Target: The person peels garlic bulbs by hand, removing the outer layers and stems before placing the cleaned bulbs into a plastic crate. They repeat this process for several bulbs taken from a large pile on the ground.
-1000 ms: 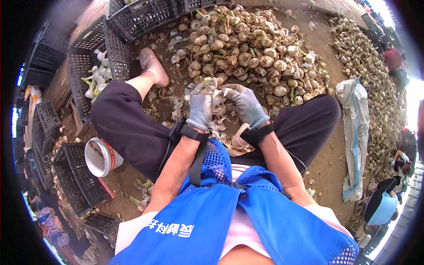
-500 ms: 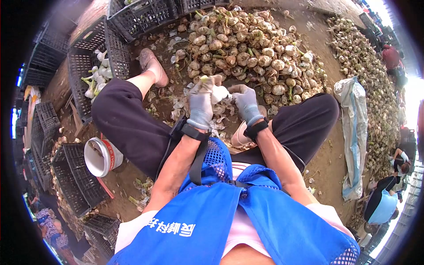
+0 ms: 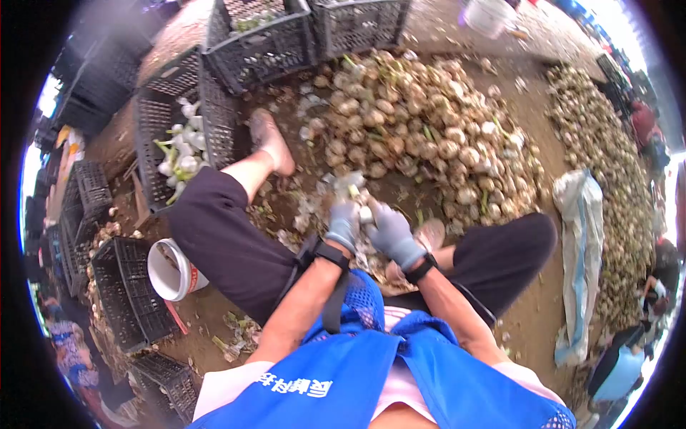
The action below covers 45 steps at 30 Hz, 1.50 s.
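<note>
One white garlic bulb [image 3: 366, 215], between the left hand [image 3: 344, 217] and the right hand [image 3: 390, 231], just short of the garlic pile [image 3: 429, 132]. Sits pinched by the left hand, on its inner side, with both hands about equally near. Seems, through the blur, to run lengthwise forward, with green stem [image 3: 353, 191] pointing away and slightly left. Impossible to tell the right hand's grip: pressing or merely touching.

A white garlic bulb [image 3: 366, 215], blurred and perhaps partly peeled, sits between the left grip [image 3: 344, 213] and right grip [image 3: 390, 229].
</note>
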Motion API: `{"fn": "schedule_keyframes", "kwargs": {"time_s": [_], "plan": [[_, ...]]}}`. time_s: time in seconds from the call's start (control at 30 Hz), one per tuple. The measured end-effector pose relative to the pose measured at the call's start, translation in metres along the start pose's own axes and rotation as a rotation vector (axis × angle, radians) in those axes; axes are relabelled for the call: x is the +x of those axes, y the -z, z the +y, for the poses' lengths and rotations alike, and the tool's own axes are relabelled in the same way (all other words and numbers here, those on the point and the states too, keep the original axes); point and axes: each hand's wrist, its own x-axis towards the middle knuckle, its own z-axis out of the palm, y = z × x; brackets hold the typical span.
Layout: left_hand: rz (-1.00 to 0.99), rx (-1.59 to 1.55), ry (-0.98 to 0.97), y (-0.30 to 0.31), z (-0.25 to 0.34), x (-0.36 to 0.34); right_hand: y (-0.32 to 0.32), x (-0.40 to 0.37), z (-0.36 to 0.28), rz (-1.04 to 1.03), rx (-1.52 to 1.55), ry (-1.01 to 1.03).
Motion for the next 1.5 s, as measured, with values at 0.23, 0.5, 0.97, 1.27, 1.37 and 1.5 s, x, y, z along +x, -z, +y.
{"fn": "schedule_keyframes", "kwargs": {"time_s": [0.23,0.5,0.97,1.27,1.37,1.5], "plan": [[0.15,-0.15,0.339,0.005,-0.005,0.014,-0.011,0.037,0.019,-0.118,1.213,-0.37],[0.408,-0.498,0.315,0.025,-0.041,0.032,0.038,0.142,-0.106,-0.25,1.336,0.083],[0.153,-0.376,0.461,0.0,0.006,0.012,0.103,0.227,0.133,0.233,-0.378,-0.512],[-0.524,-0.561,0.109,-0.007,0.041,0.006,0.085,0.062,0.006,0.248,0.19,0.197],[-0.425,-0.67,0.307,-0.008,0.054,-0.005,0.096,0.03,-0.012,0.437,0.736,0.133],[-0.517,-0.526,0.129,-0.022,0.077,-0.022,0.099,-0.002,0.005,0.338,1.446,-0.388]]}}
